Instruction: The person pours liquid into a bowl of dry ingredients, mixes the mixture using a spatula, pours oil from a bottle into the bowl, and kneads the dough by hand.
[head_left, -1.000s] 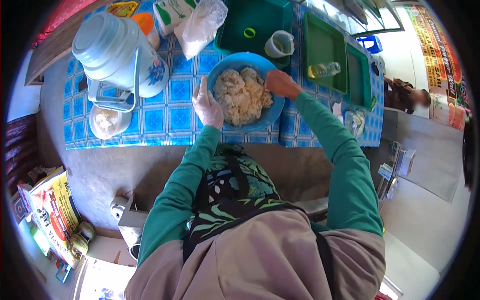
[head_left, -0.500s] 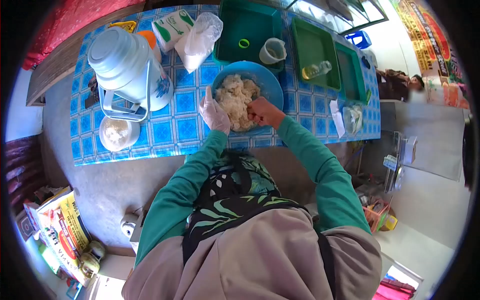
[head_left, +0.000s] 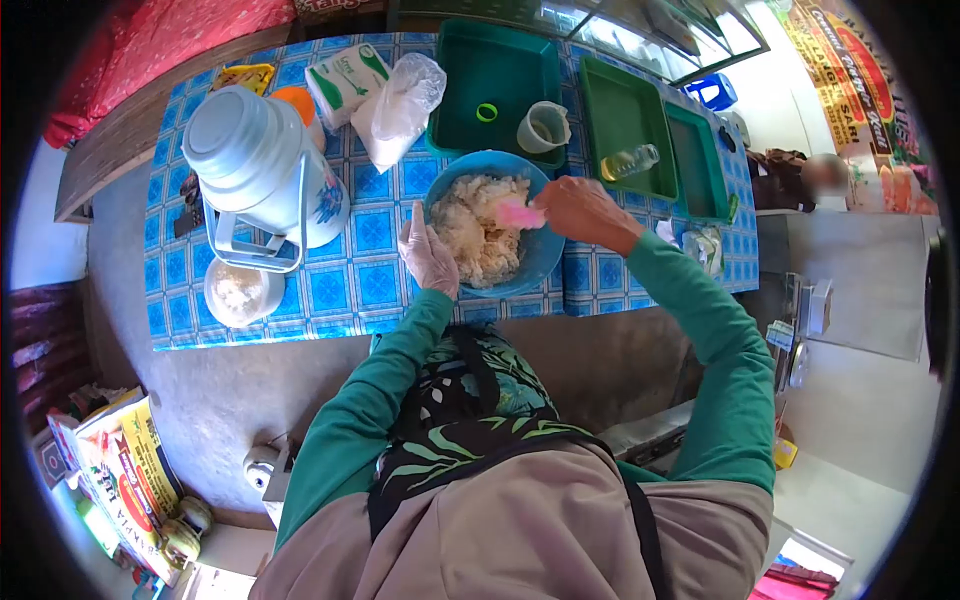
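Observation:
A blue bowl (head_left: 548,255) near the table's front edge holds a pale, crumbly, dough-like mass (head_left: 480,235). My left hand (head_left: 430,258), in a clear glove, holds the bowl at its left side, one finger stretched along the outer wall. On the other side, my bare right hand (head_left: 588,210) is closed around a pink spatula (head_left: 520,213), blurred by motion. Its blade is over the mass, and my fingers hide the handle. Whether the blade touches the mass I cannot tell.
Left of the bowl stand a big blue-white jug (head_left: 255,170), a tub of white stuff (head_left: 240,293) and a bag of white powder (head_left: 400,110). Behind are green trays (head_left: 440,130), a translucent cup (head_left: 543,128) and a glass bottle (head_left: 630,162) of yellow liquid.
My right hand has lifted from the mass and moved right and up; the pink spatula now shows in it. My left hand stays at the bowl. The view has shifted slightly.

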